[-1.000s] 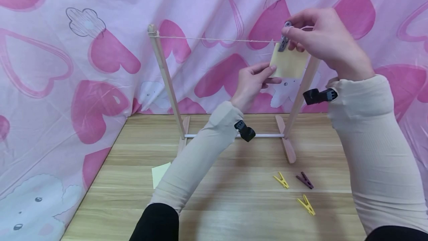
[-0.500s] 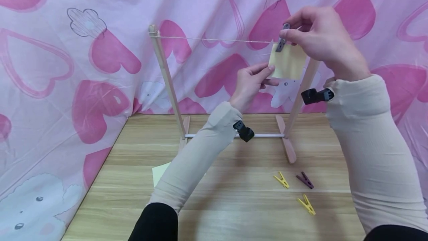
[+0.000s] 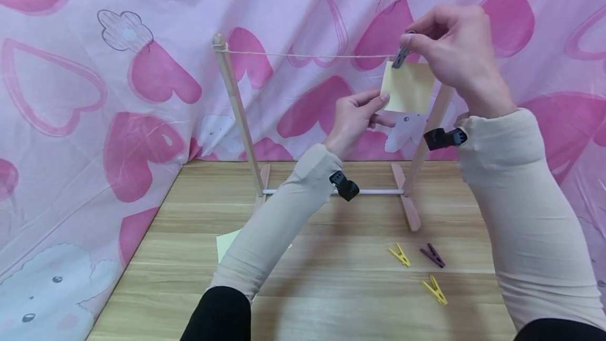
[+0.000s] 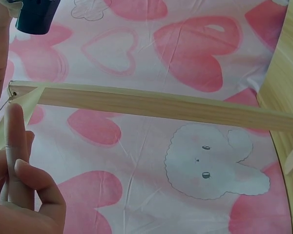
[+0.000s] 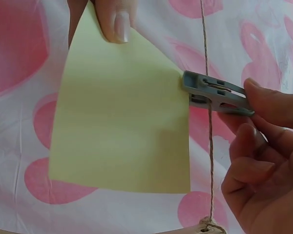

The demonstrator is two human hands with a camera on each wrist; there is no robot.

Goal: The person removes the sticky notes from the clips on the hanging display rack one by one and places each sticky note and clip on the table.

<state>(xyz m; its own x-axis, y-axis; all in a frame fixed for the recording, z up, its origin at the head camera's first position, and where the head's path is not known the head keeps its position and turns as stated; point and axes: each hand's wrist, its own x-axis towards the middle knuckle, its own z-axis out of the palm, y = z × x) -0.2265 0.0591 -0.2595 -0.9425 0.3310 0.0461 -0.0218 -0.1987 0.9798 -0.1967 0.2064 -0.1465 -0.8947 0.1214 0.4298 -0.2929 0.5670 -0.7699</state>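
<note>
My left hand (image 3: 354,117) pinches a pale yellow paper note (image 3: 411,88) by its lower left edge, just below the string (image 3: 312,56). With thumb and fingers my right hand (image 3: 461,57) pinches the handle end of a grey clothespin (image 3: 401,58). The clothespin slants down to the note's top edge near the left corner. Up close in the right wrist view, the string crosses the clothespin (image 5: 217,92), and its tip meets the edge of the note (image 5: 122,122). Whether the paper sits between the tips is hard to tell.
The string runs between two wooden posts (image 3: 239,114) joined low down by a white rod (image 3: 379,191). Right of centre on the table lie two yellow clothespins (image 3: 400,255) and a dark purple clothespin (image 3: 433,256). Another pale note (image 3: 227,243) lies partly under the left forearm.
My right hand has shifted slightly up and left. The clothespin has risen on the note, overlapping less of its front than before. My left hand stays almost in place.
</note>
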